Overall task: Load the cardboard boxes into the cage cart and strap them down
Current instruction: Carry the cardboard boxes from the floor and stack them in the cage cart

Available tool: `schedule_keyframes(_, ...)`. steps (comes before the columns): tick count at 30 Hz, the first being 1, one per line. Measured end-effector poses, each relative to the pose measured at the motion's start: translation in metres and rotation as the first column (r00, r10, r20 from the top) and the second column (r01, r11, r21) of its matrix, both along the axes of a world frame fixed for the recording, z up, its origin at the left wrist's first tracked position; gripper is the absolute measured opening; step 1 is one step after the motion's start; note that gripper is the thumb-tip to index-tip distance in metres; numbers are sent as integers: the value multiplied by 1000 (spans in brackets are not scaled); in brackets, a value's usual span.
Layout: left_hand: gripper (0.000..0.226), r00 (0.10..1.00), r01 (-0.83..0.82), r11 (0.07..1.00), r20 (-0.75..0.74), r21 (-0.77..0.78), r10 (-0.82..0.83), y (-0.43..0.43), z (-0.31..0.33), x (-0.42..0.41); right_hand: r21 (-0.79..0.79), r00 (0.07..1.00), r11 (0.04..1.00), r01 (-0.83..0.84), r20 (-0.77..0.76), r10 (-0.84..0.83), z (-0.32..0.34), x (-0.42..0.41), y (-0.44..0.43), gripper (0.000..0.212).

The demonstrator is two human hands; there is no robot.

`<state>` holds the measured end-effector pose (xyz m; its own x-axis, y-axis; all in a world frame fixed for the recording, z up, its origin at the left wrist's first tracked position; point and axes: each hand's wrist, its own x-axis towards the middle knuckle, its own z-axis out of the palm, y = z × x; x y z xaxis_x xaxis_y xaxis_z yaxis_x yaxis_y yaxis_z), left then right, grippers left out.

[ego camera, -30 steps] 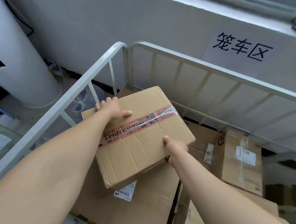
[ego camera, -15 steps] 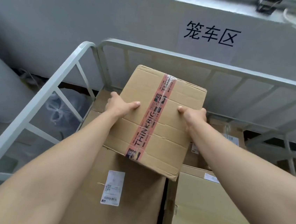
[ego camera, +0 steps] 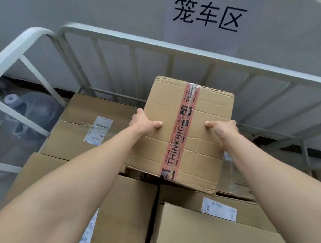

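A cardboard box with a red THINKBIG tape strip [ego camera: 194,144] is held over the boxes stacked in the cage cart [ego camera: 163,49]. My left hand [ego camera: 144,124] grips its left edge, thumb on top. My right hand [ego camera: 222,129] grips its right edge the same way. The box sits square to me, its near end over the gap between the stacked boxes. Whether its underside rests on them I cannot tell. Beneath lie a large box at the back left [ego camera: 88,125], one at the front left [ego camera: 124,216] and others at the right [ego camera: 212,237].
The cart's white tubular rail runs along the left side [ego camera: 10,50] and the back. A grey wall with a paper sign in black characters [ego camera: 206,15] stands right behind it. A clear plastic bag [ego camera: 23,115] lies outside the left rail.
The taped box has turned from slanted to straight and moved away from me toward the cart's back rail. Both hands stayed on its sides. The view has tilted down over the stacked boxes.
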<state>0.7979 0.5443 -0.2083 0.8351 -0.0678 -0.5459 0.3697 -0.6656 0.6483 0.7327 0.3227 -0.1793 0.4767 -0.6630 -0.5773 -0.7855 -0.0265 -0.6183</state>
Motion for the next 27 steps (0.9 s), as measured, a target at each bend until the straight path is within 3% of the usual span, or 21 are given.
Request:
schedule_keyframes(7, 62, 996, -20, 999, -83, 40, 23, 6, -78, -3, 6, 984, 988, -156, -91, 156, -88, 12, -2, 85)
schedule_keyframes(11, 49, 995, 1, 999, -97, -42, -5, -17, -90, -1, -22, 988, 995, -96, -124, 92, -118, 8, -20, 89)
schedule_keyframes(17, 49, 996, -7, 999, -94, -38, 3, -44, -100, -8, -116, 986, 990, -84, -152, 65, -119, 2, -47, 88)
schedule_keyframes(24, 55, 998, 16, 992, -66, 124, -8, -60, -94, -10, -153, 961, 962, -226, -195, 195, -123, -6, -48, 100)
schedule_keyframes(27, 58, 1000, 25, 969, -2, 246, -26, -70, -83, -16, -205, 946, 938, -278, -229, 230, -113, -11, -42, 88)
